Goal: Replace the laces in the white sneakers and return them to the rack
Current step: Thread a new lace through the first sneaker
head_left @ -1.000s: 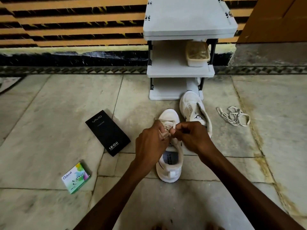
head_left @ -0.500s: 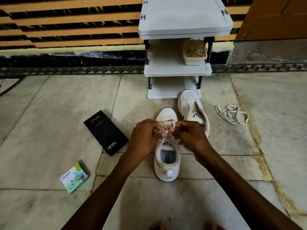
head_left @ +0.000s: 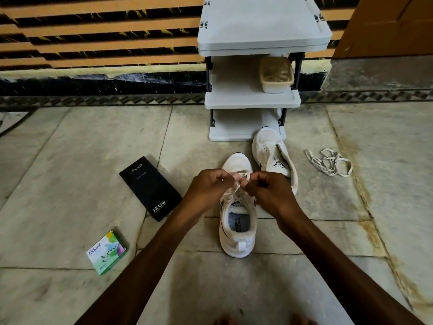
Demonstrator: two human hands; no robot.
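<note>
A white sneaker (head_left: 237, 233) stands on the floor in front of me, toe pointing away. Above its tongue my left hand (head_left: 207, 190) and my right hand (head_left: 269, 191) each pinch a strand of its white lace (head_left: 242, 175). The lace's lower part is hidden behind my fingers. A second white sneaker (head_left: 273, 156) lies behind it to the right, its tongue folded out and no lace visible in it. A loose white lace (head_left: 329, 161) lies in a heap on the floor further right. The grey shoe rack (head_left: 251, 100) stands against the wall behind the sneakers.
A black phone box (head_left: 150, 187) and a small green box (head_left: 107, 252) lie on the stone floor to the left. A plastic tub (head_left: 276, 75) holding laces sits on the rack's middle shelf. A brown door (head_left: 386, 24) is at the far right.
Both hands have shifted slightly away from me, toward the toe, still working the lace. The view has tilted a little.
</note>
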